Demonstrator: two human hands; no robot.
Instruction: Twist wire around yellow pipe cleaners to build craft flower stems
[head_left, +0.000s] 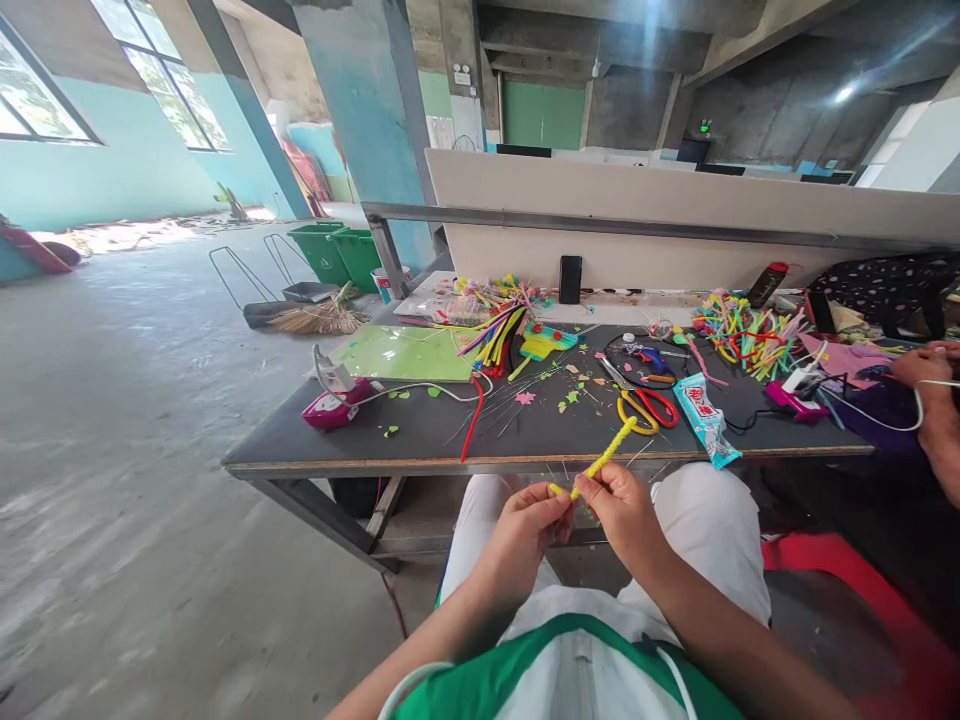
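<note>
Both my hands are raised over my lap, just in front of the table's near edge. My left hand pinches the lower end of a yellow pipe cleaner. My right hand is closed round the same pipe cleaner a little higher up. Its free end slants up and to the right, over the table edge, toward the scissors with yellow and red handles.
The dark table carries a green sheet, a pink glue gun, bundles of coloured pipe cleaners, a blue packet, a phone and paper scraps. Another person's hands work at the right. Green bins stand on the floor.
</note>
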